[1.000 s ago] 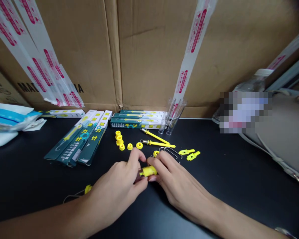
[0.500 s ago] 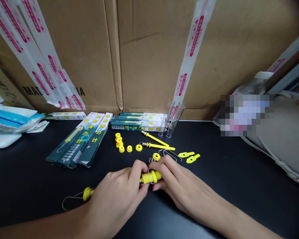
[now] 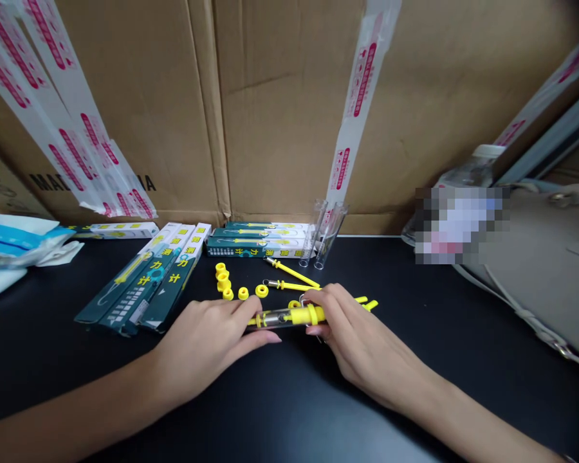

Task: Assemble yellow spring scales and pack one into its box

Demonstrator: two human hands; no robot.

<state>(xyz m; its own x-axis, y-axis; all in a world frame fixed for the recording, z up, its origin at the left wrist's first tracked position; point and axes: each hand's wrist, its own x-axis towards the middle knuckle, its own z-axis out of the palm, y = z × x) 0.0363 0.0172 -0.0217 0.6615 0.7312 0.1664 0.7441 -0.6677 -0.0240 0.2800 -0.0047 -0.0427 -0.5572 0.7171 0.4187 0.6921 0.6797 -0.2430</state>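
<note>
Between my hands lies a tubular spring scale point(image 3: 282, 317), a clear tube with a spring inside and a yellow collar at its right end. My left hand point(image 3: 215, 344) is closed round the tube's left part, hiding that end. My right hand point(image 3: 350, 331) pinches the yellow end, where a bent wire shows at the fingertips. Just beyond are yellow rods with springs point(image 3: 294, 286), yellow rings point(image 3: 261, 291) and small yellow caps point(image 3: 222, 278). Flat yellow tabs point(image 3: 370, 305) peek out past my right hand, partly covered by it.
Printed spring scale boxes point(image 3: 149, 276) lie at the left, and more boxes point(image 3: 255, 245) at the back. Two clear tubes point(image 3: 329, 241) stand near the cardboard carton point(image 3: 280, 116). A plastic bottle point(image 3: 480, 170) and a grey bag point(image 3: 535, 257) are at the right; a blue-white packet point(image 3: 19, 241) is at the left.
Both hands have lifted the spring scale away from me and drawn apart, so more of its clear tube and spring shows. The hook end at the left has gone out of sight.
</note>
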